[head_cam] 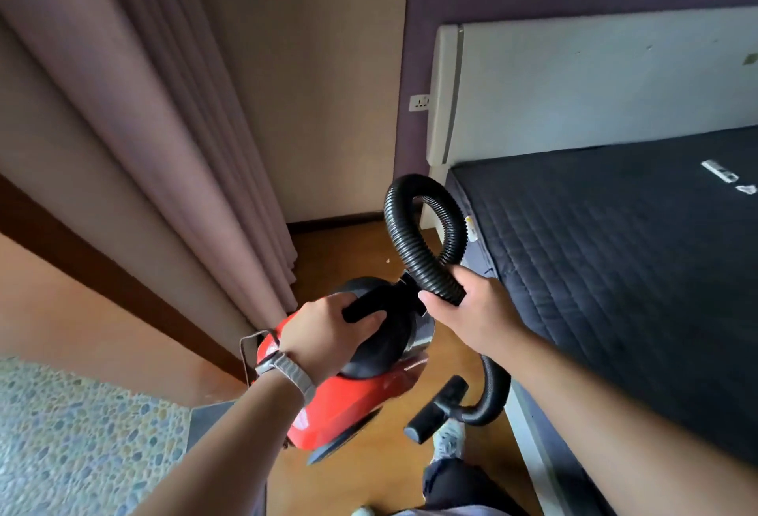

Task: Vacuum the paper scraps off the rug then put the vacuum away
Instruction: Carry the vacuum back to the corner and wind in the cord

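A red and black canister vacuum [361,388] hangs above the wooden floor between the curtain and the bed. My left hand [328,331] grips its black top handle. My right hand [471,306] holds the black ribbed hose [414,244], which loops upward and then trails down behind my forearm. The black floor nozzle [437,409] dangles at the hose's lower end, near my foot. No rug or paper scraps show in this view.
A pale pleated curtain [176,138] hangs at the left. A bed with a dark quilted mattress [615,253] and white headboard [574,80] fills the right; a remote [720,171] lies on it. A wall socket [419,102] sits beside the headboard. Pebbled flooring [74,441] is at lower left.
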The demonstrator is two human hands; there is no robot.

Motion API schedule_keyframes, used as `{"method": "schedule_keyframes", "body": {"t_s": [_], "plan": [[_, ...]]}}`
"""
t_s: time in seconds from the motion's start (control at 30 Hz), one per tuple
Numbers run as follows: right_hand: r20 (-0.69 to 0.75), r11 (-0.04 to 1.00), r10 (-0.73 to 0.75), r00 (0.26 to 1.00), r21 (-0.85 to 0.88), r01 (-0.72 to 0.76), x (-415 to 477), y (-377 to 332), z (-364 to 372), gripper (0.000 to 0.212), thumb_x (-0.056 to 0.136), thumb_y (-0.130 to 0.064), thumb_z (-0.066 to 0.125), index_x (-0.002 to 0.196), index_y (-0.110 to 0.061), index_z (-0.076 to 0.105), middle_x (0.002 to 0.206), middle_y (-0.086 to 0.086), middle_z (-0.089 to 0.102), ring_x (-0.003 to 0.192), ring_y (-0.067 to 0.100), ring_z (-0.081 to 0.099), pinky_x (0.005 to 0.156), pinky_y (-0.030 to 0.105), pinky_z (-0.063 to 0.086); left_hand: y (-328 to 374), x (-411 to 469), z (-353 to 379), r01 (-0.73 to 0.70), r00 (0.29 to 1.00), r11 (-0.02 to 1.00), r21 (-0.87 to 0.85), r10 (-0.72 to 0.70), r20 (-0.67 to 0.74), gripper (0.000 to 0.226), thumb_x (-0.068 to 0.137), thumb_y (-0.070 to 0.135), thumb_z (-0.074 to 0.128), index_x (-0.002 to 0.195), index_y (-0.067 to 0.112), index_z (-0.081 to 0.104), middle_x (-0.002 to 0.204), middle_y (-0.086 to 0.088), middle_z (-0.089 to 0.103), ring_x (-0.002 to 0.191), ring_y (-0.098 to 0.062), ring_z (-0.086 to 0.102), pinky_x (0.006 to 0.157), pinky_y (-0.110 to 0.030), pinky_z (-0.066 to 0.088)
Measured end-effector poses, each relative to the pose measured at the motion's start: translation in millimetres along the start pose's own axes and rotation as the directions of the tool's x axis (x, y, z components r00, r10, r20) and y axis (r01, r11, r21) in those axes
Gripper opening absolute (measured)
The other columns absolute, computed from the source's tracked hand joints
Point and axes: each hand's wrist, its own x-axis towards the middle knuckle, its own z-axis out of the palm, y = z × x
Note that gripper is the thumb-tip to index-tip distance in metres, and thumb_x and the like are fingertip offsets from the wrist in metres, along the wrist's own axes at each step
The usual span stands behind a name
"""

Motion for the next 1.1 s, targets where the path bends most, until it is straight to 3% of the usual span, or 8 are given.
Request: {"method": "schedule_keyframes", "body": {"t_s": [0.1,0.23,0.3,0.43,0.7,0.87,0.97,1.1], "plan": [[0.023,1.0,-0.001,1.0,0.015,0.001,43,12,-2,0.014,0.085,-0.037,0.074,0.088,-0.028,0.064,0.064,-0.007,0.061,0.062,-0.005,0.057,0.054,0.011,0.042,8,40,9,0.025,1.0,1.0,-0.014,-0.025,-0.003,0.057,0.069,0.083,0.045,0.097,0.039,0.067,0.074,0.01,0.068,0.071,-0.015,0.065,0.062,-0.032,0.056],[0.041,0.999,-0.033,0.999,0.009,0.032,117,39,-7,0.028,0.081,-0.047,0.072,0.089,-0.021,0.066,0.069,-0.003,0.067,0.067,0.005,0.062,0.058,0.022,0.048,25,98,26,0.084,0.996,0.996,-0.021,-0.084,-0.012,0.068,0.061,0.088,0.036,0.103,0.043,0.066,0.079,0.012,0.069,0.075,-0.014,0.065,0.067,-0.034,0.057],[0.082,0.998,-0.059,0.995,0.014,0.059,153,51,-13,0.035,0.077,-0.056,0.067,0.089,-0.023,0.066,0.068,-0.005,0.066,0.066,0.007,0.063,0.06,0.03,0.053,36,123,33,0.13,0.992,0.991,-0.036,-0.129,0.013,0.065,0.064,0.086,0.039,0.105,0.044,0.065,0.079,0.011,0.069,0.074,-0.014,0.066,0.067,-0.034,0.057],[0.185,0.991,-0.133,0.974,0.057,0.124,222,68,-27,0.032,0.078,-0.058,0.067,0.095,-0.031,0.067,0.073,-0.01,0.068,0.07,0.005,0.064,0.06,0.026,0.051,54,178,43,0.205,0.979,0.978,-0.03,-0.205,-0.003,0.052,0.074,0.081,0.047,0.117,0.055,0.058,0.087,0.011,0.072,0.081,-0.014,0.067,0.065,-0.029,0.053],[0.315,0.959,-0.251,0.916,-0.048,0.279,344,76,-31,0.031,0.082,-0.051,0.072,0.106,-0.032,0.067,0.069,-0.022,0.059,0.07,0.004,0.06,0.056,0.01,0.04,62,272,45,0.339,0.935,0.935,-0.106,-0.347,-0.068,0.045,0.075,0.077,0.054,0.113,0.054,0.06,0.086,0.012,0.071,0.083,-0.016,0.067,0.07,-0.033,0.055],[0.33,0.941,-0.252,0.91,-0.137,0.31,414,78,-20,0.034,0.08,-0.055,0.071,0.098,-0.027,0.066,0.072,-0.01,0.066,0.066,0.011,0.064,0.056,0.025,0.05,46,332,52,0.347,0.933,0.929,-0.13,-0.356,-0.048,0.054,0.067,0.084,0.046,0.105,0.049,0.062,0.081,0.009,0.07,0.08,-0.019,0.066,0.067,-0.034,0.055],[0.319,0.938,-0.228,0.92,-0.181,0.295,442,85,-13,0.028,0.079,-0.056,0.07,0.091,-0.033,0.059,0.064,-0.01,0.06,0.059,0.007,0.059,0.049,0.017,0.039,35,363,59,0.321,0.945,0.934,-0.158,-0.327,-0.014,0.045,0.07,0.08,0.051,0.093,0.043,0.063,0.074,0.009,0.067,0.072,-0.017,0.064,0.062,-0.034,0.054],[0.314,0.939,-0.195,0.929,-0.215,0.269,480,98,3,0.036,0.08,-0.053,0.072,0.105,-0.027,0.067,0.07,-0.008,0.065,0.059,0.004,0.059,0.05,0.016,0.039,16,411,68,0.299,0.952,0.932,-0.204,-0.306,-0.004,0.045,0.074,0.075,0.056,0.086,0.032,0.065,0.067,0.007,0.065,0.067,-0.017,0.063,0.061,-0.037,0.054]]}}
